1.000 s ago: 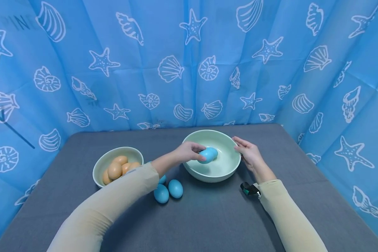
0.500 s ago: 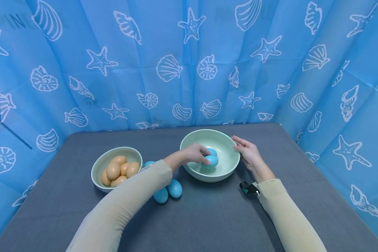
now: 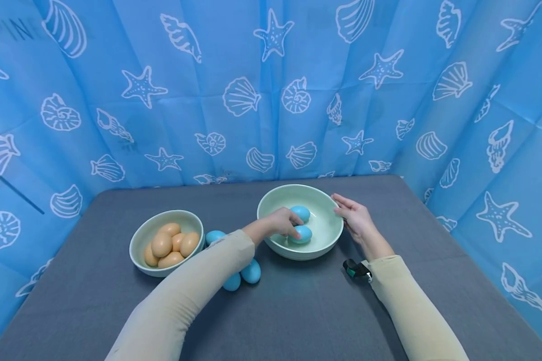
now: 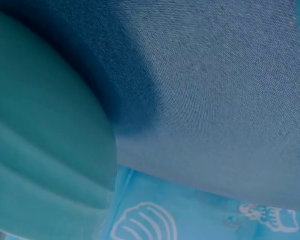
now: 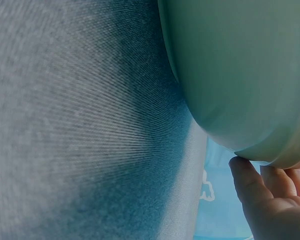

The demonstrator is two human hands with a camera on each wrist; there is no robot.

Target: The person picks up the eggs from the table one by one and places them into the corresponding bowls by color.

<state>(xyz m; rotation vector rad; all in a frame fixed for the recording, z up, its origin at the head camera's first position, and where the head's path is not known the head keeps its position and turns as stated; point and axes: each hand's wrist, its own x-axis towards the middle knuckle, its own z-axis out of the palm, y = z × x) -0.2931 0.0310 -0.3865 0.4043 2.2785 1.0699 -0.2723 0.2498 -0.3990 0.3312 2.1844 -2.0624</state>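
Note:
My left hand (image 3: 281, 222) reaches over the left rim of the larger pale green bowl (image 3: 322, 241) and holds a blue egg (image 3: 303, 234) low inside it, between thumb and fingers. Behind it in the bowl lies another blue egg (image 3: 300, 213). My right hand (image 3: 356, 216) grips the bowl's right rim. In the right wrist view its fingers (image 5: 247, 180) touch the bowl's edge (image 5: 240, 90). The left wrist view shows the bowl's outer wall (image 4: 45, 135) but not the left hand.
A smaller bowl (image 3: 137, 253) with several brown eggs (image 3: 161, 244) stands left. Blue eggs lie on the grey table near the left forearm: one beside that bowl (image 3: 215, 236), another (image 3: 251, 272) nearer the front. A black strap (image 3: 355, 269) hangs by the right sleeve. A blue curtain (image 3: 253, 125) is behind.
My left hand has moved slightly right and down, lowering the blue egg into the larger bowl. The egg behind it shows more fully now. My right hand stays on the rim.

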